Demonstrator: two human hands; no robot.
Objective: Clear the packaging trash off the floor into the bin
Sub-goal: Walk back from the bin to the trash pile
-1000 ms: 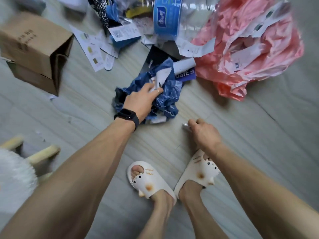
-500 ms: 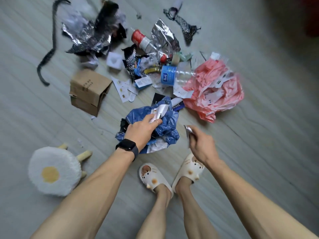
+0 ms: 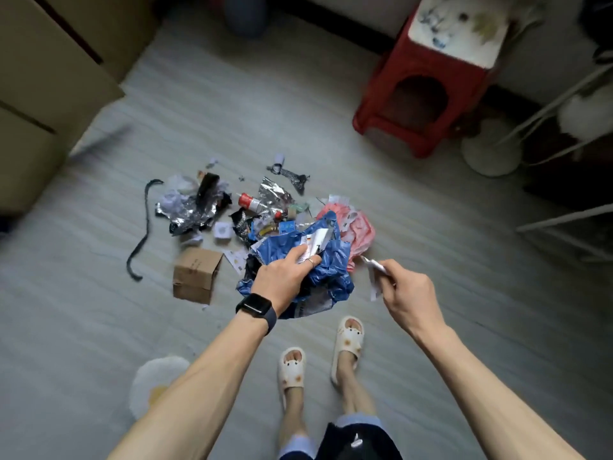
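Head view: the left hand [image 3: 282, 280] clenches a crumpled blue bag [image 3: 331, 270] and its white label [image 3: 315, 243], print too blurred to read, just right of the cardboard box [image 3: 195, 273]. Farther right, the right hand [image 3: 408, 290] pinches a paper scrap [image 3: 374, 277], which hangs lengthwise downward.

Far right of you stands a red plastic stool [image 3: 421, 104], its white top [image 3: 457, 28] scattered with small blurred bits. Beside it you see a round white base [image 3: 491, 154] and thin white frame rods [image 3: 564, 217]. Large cardboard boxes [image 3: 49, 78] fill your upper left. On the grey wood-grain floor [image 3: 464, 277] by your left side lies a fluffy fried-egg cushion [image 3: 156, 380]. You wear cream slippers [image 3: 292, 370] and a black watch [image 3: 255, 308].
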